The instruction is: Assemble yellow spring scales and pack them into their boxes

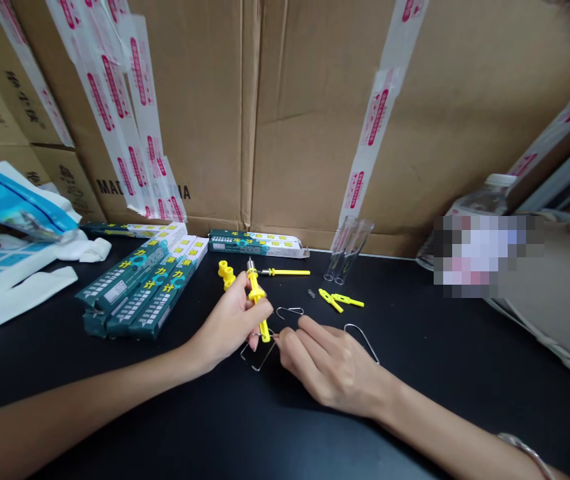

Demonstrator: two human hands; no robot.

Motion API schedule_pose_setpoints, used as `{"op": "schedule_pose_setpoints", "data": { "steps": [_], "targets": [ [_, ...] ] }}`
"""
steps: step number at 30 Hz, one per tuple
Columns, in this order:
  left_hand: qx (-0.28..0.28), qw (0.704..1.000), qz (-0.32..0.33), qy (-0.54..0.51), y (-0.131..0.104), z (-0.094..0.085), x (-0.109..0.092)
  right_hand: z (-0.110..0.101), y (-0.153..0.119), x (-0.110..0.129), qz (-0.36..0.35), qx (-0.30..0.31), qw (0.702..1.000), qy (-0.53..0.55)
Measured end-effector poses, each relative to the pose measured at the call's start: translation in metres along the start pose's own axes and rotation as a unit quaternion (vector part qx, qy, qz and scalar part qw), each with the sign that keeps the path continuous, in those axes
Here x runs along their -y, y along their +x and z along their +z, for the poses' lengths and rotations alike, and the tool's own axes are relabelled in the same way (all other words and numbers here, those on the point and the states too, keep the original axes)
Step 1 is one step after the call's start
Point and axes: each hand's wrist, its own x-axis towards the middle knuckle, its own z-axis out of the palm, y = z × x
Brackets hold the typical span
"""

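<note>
My left hand (232,317) is closed around a yellow plastic spring scale core (256,293), held tilted with its metal spring end up. At the core's lower end, my right hand (337,367) pinches a thin metal wire hook, mostly hidden by the fingers. Whether the wire passes through the core's end hole I cannot tell. Below the hands shows a bent wire hook (259,369). Other wire hooks lie near the right hand, one just behind it (291,309) and one to its right (367,343).
Behind the hands lie another yellow core (289,272), yellow caps (225,272), a small spring (311,293) and yellow flat pieces (347,300). Two clear tubes (347,253) stand upright. Green boxes (139,287) lie left; a bottle (497,193) and bag (555,287) are right.
</note>
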Motion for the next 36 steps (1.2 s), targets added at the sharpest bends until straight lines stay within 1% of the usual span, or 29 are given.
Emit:
{"op": "schedule_pose_setpoints", "data": {
  "steps": [9,14,18,23,26,27,29,31,32,34,36],
  "targets": [
    [0.037,0.999,0.018,0.013,-0.001,-0.001,0.003,-0.001,0.002,0.001,0.008,-0.009,1.0,0.011],
    [0.059,0.998,0.008,0.026,-0.002,-0.002,0.007,0.0,0.002,0.001,0.002,-0.001,1.0,0.025],
    [0.053,0.998,0.0,0.022,-0.003,-0.003,0.008,0.001,0.003,-0.007,0.003,0.011,0.997,0.074],
    [0.059,0.998,0.001,0.013,-0.004,-0.003,0.006,0.004,0.002,-0.016,0.056,0.04,0.982,0.174],
    [0.044,0.999,0.01,-0.002,-0.005,-0.003,0.004,0.008,-0.001,-0.014,0.107,0.03,0.958,0.264],
    [0.038,0.999,0.012,-0.01,-0.006,-0.003,0.004,0.009,-0.002,-0.012,0.135,0.025,0.943,0.303],
    [0.029,0.999,0.012,-0.027,-0.006,-0.003,0.004,0.01,-0.004,-0.009,0.2,0.021,0.904,0.378],
    [0.025,0.999,0.011,-0.038,-0.007,-0.003,0.005,0.01,-0.005,-0.006,0.254,0.028,0.869,0.424],
    [0.023,0.999,0.012,-0.041,-0.007,-0.004,0.005,0.009,-0.004,-0.005,0.275,0.032,0.856,0.436],
    [0.016,0.999,0.015,-0.043,-0.006,-0.004,0.006,0.007,-0.004,-0.004,0.301,0.041,0.843,0.444],
    [0.007,0.999,0.021,-0.039,-0.006,-0.004,0.006,0.005,-0.002,-0.004,0.312,0.052,0.839,0.443]
  ]
}}
